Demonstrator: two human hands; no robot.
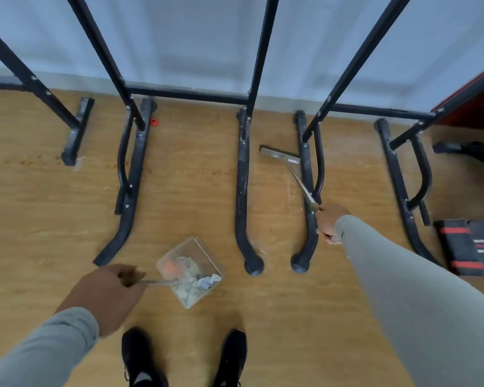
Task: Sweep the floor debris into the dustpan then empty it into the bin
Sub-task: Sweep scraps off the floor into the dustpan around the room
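Right hand closed on broom handle; head rests on floor at 11 o'clock from it, shaft running 11–5. Left hand grips dustpan handle; pan holds debris, at 7 o'clock from the broom head, well apart. Bin not in view.

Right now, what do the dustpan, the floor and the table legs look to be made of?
Dustpan: clear plastic, probably; the floor shows through its walls. Floor: light wood or wood-look laminate, with grain lines and a dull sheen. Table legs: black-painted metal tube, apparently, with bolted joints and scuffed paint.
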